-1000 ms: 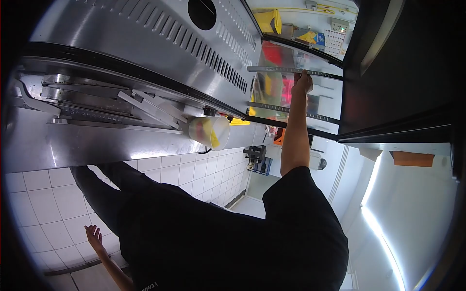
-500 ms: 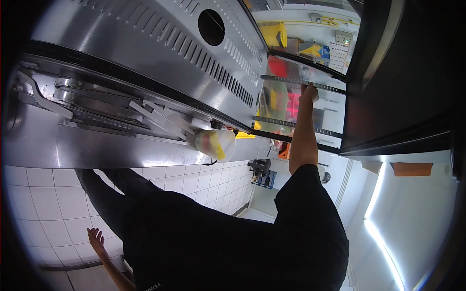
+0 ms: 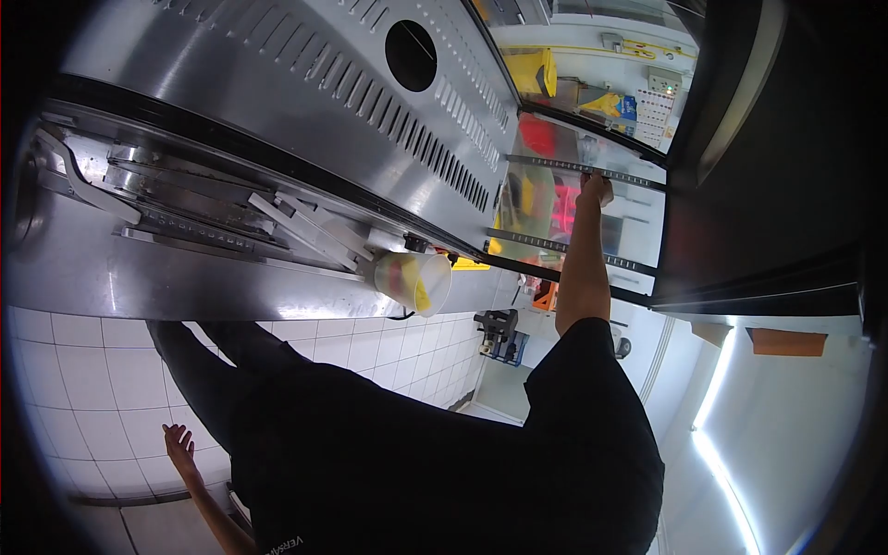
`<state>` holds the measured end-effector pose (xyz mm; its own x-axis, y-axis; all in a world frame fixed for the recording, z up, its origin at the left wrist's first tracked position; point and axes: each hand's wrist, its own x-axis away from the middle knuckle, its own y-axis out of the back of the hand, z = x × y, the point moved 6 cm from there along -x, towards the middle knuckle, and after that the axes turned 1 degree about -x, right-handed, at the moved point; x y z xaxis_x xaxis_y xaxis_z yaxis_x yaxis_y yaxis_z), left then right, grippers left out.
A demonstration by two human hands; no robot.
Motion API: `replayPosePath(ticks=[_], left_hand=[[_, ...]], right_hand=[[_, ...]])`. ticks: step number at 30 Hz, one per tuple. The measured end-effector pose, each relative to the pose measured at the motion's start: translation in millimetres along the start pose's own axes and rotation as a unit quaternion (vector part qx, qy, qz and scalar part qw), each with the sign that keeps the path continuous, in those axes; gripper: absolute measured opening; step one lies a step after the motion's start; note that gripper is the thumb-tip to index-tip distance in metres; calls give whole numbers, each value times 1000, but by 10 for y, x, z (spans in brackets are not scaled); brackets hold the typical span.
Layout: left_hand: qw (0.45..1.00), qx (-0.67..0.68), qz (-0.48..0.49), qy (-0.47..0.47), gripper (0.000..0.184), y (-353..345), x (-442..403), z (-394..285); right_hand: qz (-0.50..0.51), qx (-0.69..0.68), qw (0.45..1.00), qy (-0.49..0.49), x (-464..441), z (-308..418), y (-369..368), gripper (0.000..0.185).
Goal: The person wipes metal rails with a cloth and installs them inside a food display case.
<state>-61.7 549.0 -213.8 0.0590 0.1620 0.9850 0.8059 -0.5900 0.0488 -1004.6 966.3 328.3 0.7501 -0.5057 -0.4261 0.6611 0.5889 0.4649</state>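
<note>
Up at the grey slotted metal strip, curled right hand reaches, can't tell its hold, probably needs steadiness; left hand hangs half-open, empty.

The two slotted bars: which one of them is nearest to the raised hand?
The upper bar in the picture: the raised hand is right at it. The lower bar is farther from that hand and passes behind the forearm.

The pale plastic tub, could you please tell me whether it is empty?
Not empty: the tub holds something yellow, seen through its mouth. How full it is, I cannot tell.
</note>
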Motion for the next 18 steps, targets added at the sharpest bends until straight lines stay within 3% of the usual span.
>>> replayPosePath(ticks=[13,18], left_hand=[[1000,10,-4,-1,79,86,-5,65],[1000,9,-29,-2,69,132,-35,21]], right_hand=[[-13,-63,998,10,20,-81,24,16],[-7,-54,998,15,-97,-191,-32,16]])
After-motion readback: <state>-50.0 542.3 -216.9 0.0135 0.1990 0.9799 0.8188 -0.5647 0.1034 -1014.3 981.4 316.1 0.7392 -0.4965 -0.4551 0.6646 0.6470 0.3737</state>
